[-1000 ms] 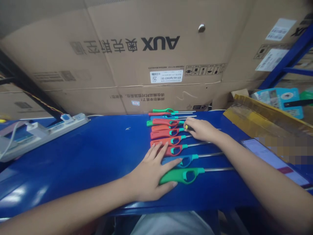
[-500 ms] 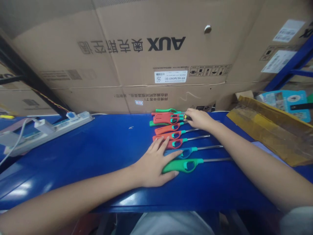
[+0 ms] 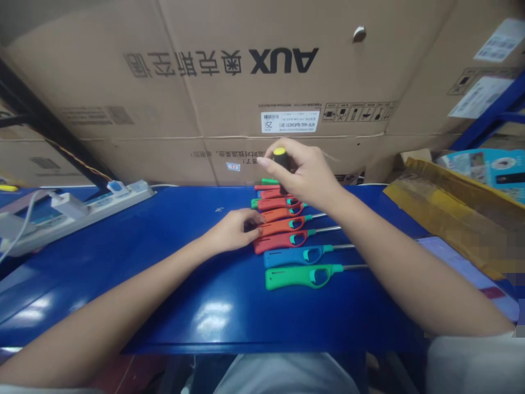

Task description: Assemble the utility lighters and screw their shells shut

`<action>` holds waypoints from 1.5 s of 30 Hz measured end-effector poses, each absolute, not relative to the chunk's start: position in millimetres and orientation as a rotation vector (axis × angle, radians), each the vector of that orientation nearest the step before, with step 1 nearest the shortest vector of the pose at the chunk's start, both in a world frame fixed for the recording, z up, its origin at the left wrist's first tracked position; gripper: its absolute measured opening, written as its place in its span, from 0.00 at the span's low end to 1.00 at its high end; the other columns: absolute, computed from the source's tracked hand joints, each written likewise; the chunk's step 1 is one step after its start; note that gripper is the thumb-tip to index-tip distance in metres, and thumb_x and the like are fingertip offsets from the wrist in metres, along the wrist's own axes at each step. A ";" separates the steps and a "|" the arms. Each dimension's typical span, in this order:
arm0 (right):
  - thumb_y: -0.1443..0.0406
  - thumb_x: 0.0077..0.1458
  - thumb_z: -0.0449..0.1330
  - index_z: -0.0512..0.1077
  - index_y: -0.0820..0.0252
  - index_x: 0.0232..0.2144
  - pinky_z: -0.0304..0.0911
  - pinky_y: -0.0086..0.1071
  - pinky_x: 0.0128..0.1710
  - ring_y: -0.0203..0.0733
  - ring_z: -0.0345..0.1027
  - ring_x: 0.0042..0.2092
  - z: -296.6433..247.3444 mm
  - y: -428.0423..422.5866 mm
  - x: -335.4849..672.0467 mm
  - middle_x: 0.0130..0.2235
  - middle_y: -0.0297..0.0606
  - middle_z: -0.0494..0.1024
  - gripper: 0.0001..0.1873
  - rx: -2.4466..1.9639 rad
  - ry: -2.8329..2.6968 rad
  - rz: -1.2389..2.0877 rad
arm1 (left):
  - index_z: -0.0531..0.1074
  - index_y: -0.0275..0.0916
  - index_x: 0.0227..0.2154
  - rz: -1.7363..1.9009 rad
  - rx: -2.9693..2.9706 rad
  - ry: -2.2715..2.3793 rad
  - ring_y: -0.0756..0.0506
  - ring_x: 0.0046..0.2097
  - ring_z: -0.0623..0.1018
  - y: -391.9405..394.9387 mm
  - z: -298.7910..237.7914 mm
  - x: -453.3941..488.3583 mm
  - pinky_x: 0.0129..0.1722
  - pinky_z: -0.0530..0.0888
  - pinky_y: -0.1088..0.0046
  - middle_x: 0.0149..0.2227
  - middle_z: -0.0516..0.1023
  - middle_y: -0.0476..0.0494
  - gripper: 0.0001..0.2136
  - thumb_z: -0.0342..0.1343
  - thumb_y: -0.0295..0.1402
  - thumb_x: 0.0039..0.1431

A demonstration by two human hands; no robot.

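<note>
above a row of long lighters [image 3: 279, 219], the right hand [image 3: 305, 172] is up in the air. its fingers close around a small black tool handle [image 3: 281, 167] with a yellow top, and the hand hides the rest of the tool. the left hand [image 3: 232, 231] sits low and half curled, with its fingers [image 3: 256, 218] on an orange lighter [image 3: 283, 226]. i cannot tell if it grips or only rests there. nearer the body, past the left hand, lie a red lighter [image 3: 279, 242], a blue lighter [image 3: 297, 255] and a green lighter [image 3: 303, 276], all on the blue desk [image 3: 164, 290]. the step in hand seems to be holding the tool up while the left hand steadies the row. the next move calls for a slow, careful way down to the lighters.
</note>
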State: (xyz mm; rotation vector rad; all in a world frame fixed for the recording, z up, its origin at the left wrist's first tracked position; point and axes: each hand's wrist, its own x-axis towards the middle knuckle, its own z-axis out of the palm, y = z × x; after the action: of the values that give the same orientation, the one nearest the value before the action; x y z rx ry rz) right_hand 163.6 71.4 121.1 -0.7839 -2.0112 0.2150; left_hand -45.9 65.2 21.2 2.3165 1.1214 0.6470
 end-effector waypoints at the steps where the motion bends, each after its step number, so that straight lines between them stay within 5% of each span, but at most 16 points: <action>1: 0.56 0.65 0.58 0.68 0.57 0.37 0.55 0.27 0.31 0.32 0.59 0.26 118.3 72.3 156.3 0.26 0.26 0.66 0.11 -0.766 -2.019 0.209 | 0.77 0.35 0.42 0.667 2.266 1.091 0.43 0.41 0.81 67.5 17.5 -48.3 0.45 0.78 0.65 0.41 0.83 0.40 0.10 0.59 0.33 0.59; 15: 0.65 0.64 0.54 0.66 0.58 0.34 0.55 0.27 0.33 0.32 0.60 0.27 77.2 93.9 120.0 0.28 0.29 0.71 0.05 -0.657 -2.170 0.055 | 0.78 0.35 0.39 0.695 2.204 0.845 0.45 0.43 0.80 78.4 5.2 -63.8 0.46 0.77 0.67 0.43 0.82 0.40 0.11 0.64 0.36 0.58; 22: 0.51 0.63 0.55 0.72 0.59 0.33 0.48 0.31 0.29 0.39 0.64 0.28 86.6 83.8 125.6 0.25 0.34 0.74 0.18 -0.997 -2.208 -0.281 | 0.79 0.34 0.40 0.798 2.229 0.933 0.46 0.38 0.79 73.5 1.3 -59.2 0.41 0.76 0.69 0.38 0.82 0.42 0.15 0.68 0.39 0.54; 25: 0.62 0.63 0.52 0.71 0.61 0.42 0.52 0.32 0.30 0.40 0.67 0.29 93.9 80.9 128.6 0.31 0.37 0.78 0.11 -0.969 -2.338 -0.148 | 0.79 0.35 0.39 0.807 2.253 0.958 0.46 0.38 0.79 72.7 1.4 -58.0 0.41 0.76 0.69 0.37 0.82 0.43 0.15 0.68 0.40 0.54; 28: 0.65 0.61 0.51 0.67 0.64 0.51 0.53 0.33 0.31 0.43 0.68 0.31 100.3 79.6 132.7 0.35 0.41 0.80 0.17 -0.980 -2.468 -0.064 | 0.78 0.36 0.38 0.798 2.281 0.953 0.45 0.39 0.79 72.4 2.1 -58.0 0.42 0.77 0.68 0.38 0.82 0.43 0.14 0.67 0.40 0.56; 31: 0.58 0.62 0.55 0.69 0.61 0.46 0.52 0.33 0.31 0.43 0.67 0.31 104.6 78.9 135.8 0.32 0.40 0.78 0.15 -1.018 -2.485 -0.134 | 0.78 0.36 0.39 0.807 2.295 0.933 0.45 0.40 0.80 72.5 1.9 -58.3 0.43 0.77 0.68 0.39 0.82 0.42 0.14 0.67 0.40 0.56; 39: 0.60 0.59 0.56 0.71 0.60 0.35 0.49 0.33 0.32 0.40 0.64 0.31 111.2 75.5 138.8 0.33 0.39 0.77 0.09 -0.952 -2.498 -0.102 | 0.79 0.36 0.37 0.811 2.299 0.936 0.44 0.42 0.80 72.4 1.9 -57.6 0.44 0.77 0.67 0.41 0.82 0.41 0.11 0.66 0.38 0.57; 45: 0.63 0.60 0.52 0.73 0.61 0.40 0.52 0.34 0.33 0.43 0.67 0.35 114.7 73.2 140.2 0.40 0.42 0.79 0.12 -0.948 -2.525 -0.117 | 0.80 0.35 0.43 0.796 2.298 0.938 0.43 0.46 0.81 72.1 2.1 -57.6 0.50 0.77 0.64 0.45 0.82 0.38 0.12 0.65 0.37 0.59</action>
State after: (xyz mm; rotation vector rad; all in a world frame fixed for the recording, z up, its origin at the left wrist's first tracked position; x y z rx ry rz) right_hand 140.2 73.2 114.7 -0.9484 -2.5246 -0.1175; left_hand -57.6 72.1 2.1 2.2977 0.9379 0.7961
